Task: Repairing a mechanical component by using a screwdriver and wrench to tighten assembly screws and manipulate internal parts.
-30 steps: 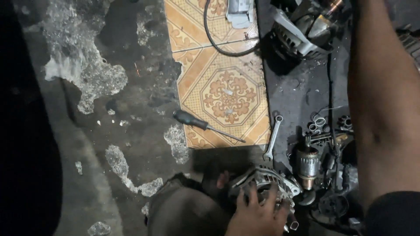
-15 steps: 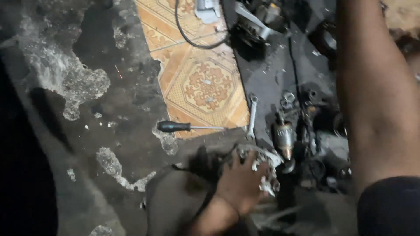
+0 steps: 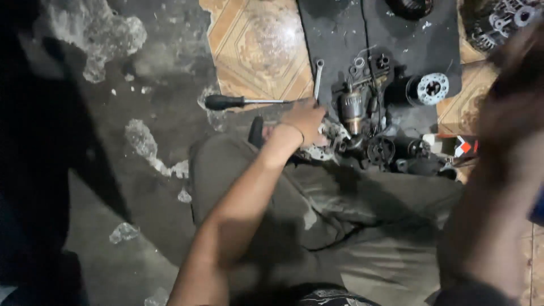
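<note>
left hand [image 3: 306, 120]: grasps metal motor part [image 3: 328, 141] at black mat [image 3: 334, 51] edge | part: seems heavy, stiff, greasy; hold by rim | right hand [image 3: 510, 85]: blurred, cannot tell | screwdriver [image 3: 243, 102] near

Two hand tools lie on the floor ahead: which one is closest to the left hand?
The black-handled screwdriver: its shaft tip ends just beside the left hand. The small wrench lies farther up, on the dark mat.
</note>
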